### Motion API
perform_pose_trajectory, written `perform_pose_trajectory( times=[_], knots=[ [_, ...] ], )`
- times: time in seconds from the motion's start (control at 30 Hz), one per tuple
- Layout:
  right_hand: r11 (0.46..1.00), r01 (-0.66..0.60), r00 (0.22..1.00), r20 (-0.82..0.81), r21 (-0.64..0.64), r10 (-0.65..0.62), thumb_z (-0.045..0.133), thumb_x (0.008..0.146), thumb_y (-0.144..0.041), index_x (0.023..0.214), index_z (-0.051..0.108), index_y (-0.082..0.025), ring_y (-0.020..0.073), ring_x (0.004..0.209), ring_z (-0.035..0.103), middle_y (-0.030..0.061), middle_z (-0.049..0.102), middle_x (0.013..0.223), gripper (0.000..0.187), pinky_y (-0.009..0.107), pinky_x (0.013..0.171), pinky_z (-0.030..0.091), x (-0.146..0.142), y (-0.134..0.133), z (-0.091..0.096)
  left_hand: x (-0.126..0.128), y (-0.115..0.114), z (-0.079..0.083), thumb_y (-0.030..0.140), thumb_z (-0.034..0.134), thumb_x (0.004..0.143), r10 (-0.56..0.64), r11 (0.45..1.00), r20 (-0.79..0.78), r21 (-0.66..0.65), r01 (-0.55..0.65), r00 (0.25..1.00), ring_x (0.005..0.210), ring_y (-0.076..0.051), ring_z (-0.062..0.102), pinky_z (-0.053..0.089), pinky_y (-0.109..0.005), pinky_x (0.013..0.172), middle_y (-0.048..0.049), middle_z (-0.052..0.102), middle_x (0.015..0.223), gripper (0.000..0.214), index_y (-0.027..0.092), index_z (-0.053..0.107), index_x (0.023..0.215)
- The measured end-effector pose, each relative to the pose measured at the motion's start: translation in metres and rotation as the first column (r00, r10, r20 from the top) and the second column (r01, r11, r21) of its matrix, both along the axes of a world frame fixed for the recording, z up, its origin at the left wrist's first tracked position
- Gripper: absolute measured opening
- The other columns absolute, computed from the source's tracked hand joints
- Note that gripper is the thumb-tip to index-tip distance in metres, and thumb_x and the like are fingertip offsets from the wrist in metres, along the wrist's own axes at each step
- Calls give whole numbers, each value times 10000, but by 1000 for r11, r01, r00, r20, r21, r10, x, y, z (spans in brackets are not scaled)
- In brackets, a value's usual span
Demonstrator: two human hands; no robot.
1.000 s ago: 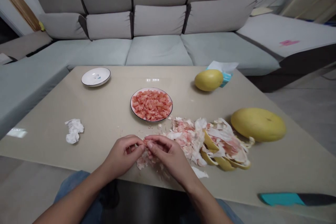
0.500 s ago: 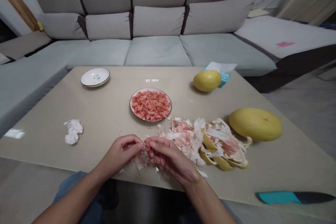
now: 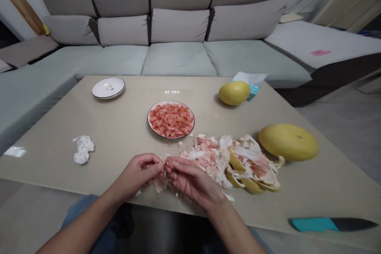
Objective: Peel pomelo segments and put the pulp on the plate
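Note:
Both hands meet fingertip to fingertip over the near edge of the table. Between the thumb and fingers of my right hand (image 3: pixel 190 178) is a small reddish piece of pomelo flesh (image 3: pixel 169 164). My left hand (image 3: pixel 143 172) is closed in a pinch against the same spot; what its fingertips hold is hidden. Scraps of pale membrane (image 3: pixel 160 183) lie below the fingers. Just beyond the hands, a white dark-rimmed plate (image 3: pixel 154 131) is heaped with pink pomelo pulp (image 3: pixel 171 120). Right of my right hand spreads a pile of peel and membrane (image 3: pixel 238 162).
Two whole yellow pomelos, a larger one (image 3: pixel 288 142) and a smaller one (image 3: pixel 234 93), rest at the right, the smaller by a tissue pack (image 3: pixel 254 90). A knife (image 3: pixel 330 224) lies near right. On the left are a crumpled tissue (image 3: pixel 83 149) and another plate (image 3: pixel 107 88).
The fingers of my right hand have shifted slightly, and the reddish piece shows more plainly between them. My left hand stays almost still. The whole view has tilted a little.

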State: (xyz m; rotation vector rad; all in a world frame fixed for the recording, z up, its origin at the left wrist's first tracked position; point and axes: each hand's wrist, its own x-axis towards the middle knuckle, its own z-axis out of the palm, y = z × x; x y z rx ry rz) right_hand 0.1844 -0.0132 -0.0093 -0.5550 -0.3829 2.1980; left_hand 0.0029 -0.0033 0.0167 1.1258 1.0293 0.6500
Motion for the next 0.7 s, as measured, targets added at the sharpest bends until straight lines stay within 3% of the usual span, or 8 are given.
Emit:
perform_pose_trajectory(
  times=[0.2,0.37,0.53,0.7],
  knots=[
    [1000,7,1000,-27,-13,-7,793,729,-178,849,708,-88,49,586,583,16,658,735,173,143,576,521,4,0,0,-3,2,0,402,654,815,52,999,18,-4,-52,999,442,-34,333,218,-147,386,35,542,618,272,145,613,736],
    [997,75,994,81,-6,-74,792,738,-221,891,713,-106,59,599,580,14,654,748,207,157,585,523,3,-1,4,-2,2,-1,439,670,801,67,997,-19,35,-67,998,460,-46,381,270,-158,407,35,569,652,281,163,655,846],
    [995,94,977,189,39,-100,811,722,-275,907,716,-124,65,590,573,9,651,740,257,179,581,533,-1,-2,7,1,1,-4,379,720,758,69,990,-70,129,-60,995,716,-143,607,478,-231,638,-42,685,838,264,152,671,883],
    [994,79,966,239,72,-94,806,732,-297,911,715,-126,61,569,555,-3,636,704,263,175,557,532,-3,-3,6,3,1,-6,299,689,770,92,979,-62,186,-79,994,762,-165,635,501,-265,719,-51,692,822,167,140,669,815]
  ],
)
